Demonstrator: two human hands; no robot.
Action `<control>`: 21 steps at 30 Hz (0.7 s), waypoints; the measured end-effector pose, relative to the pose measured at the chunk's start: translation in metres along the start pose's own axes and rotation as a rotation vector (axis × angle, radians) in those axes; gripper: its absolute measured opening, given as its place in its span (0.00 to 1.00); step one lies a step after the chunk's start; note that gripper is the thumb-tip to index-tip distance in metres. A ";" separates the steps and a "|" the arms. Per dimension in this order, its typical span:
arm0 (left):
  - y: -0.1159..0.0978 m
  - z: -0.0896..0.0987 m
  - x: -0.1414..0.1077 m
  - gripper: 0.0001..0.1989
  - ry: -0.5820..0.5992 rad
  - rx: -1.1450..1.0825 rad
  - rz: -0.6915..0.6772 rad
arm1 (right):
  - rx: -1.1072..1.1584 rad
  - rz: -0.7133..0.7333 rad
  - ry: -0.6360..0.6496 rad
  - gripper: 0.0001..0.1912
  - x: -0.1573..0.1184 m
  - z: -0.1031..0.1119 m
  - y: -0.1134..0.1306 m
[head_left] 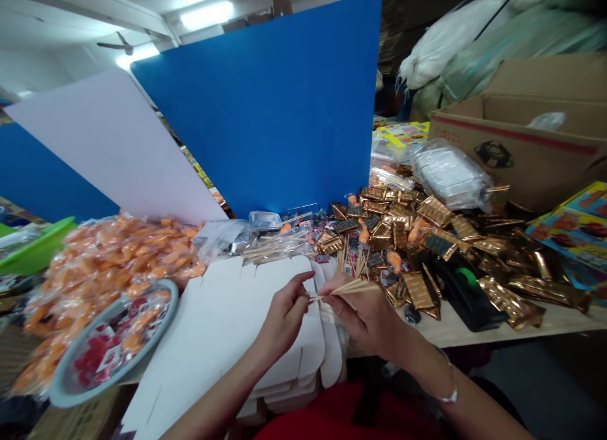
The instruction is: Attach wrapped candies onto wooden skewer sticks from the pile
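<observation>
Over a stack of flat white cardboard boxes [218,326], my two hands meet almost fingertip to fingertip. My right hand [365,313] is closed round a small bunch of thin wooden sticks [355,287], which lie nearly level. Thumb and forefinger of my left hand [287,310] pinch close to the left ends of the sticks; something thin and pale shows there, too small to make out. Just behind my right hand, more wooden sticks [351,260] lie loose on the table.
Gold foil packets [420,291] are heaped at the right around a black tape dispenser [467,291]. Bagged orange pieces [128,244] pile up at the left, behind a grey basin [61,389] of small packets. A blue board [265,111] stands behind; a cardboard box [531,143] sits back right.
</observation>
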State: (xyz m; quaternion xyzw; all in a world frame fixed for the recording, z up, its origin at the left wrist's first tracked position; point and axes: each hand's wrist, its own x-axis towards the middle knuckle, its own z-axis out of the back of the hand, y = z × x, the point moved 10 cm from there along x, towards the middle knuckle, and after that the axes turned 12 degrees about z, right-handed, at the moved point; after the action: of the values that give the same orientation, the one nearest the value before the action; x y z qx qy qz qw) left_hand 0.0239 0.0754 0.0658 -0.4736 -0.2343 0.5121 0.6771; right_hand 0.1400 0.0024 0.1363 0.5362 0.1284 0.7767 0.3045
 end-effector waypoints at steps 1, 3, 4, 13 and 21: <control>0.000 0.000 0.001 0.23 0.004 -0.007 -0.003 | -0.001 0.014 0.017 0.11 0.001 -0.004 -0.002; 0.001 0.001 0.002 0.24 0.011 -0.025 -0.002 | 0.011 0.020 0.066 0.10 0.002 -0.011 -0.006; 0.002 0.002 0.003 0.24 0.015 -0.034 0.000 | 0.030 0.026 0.094 0.10 0.002 -0.013 -0.006; 0.002 0.001 0.007 0.25 0.082 -0.101 0.038 | 0.186 0.066 0.336 0.09 0.012 -0.043 -0.022; 0.009 0.004 0.011 0.28 0.093 -0.193 0.096 | 0.166 -0.119 0.339 0.07 0.004 -0.056 -0.061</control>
State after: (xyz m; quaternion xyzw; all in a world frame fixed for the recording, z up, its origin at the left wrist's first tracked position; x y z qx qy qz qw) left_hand 0.0210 0.0875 0.0578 -0.5703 -0.2280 0.4966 0.6133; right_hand 0.1091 0.0597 0.0849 0.4124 0.2730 0.8233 0.2784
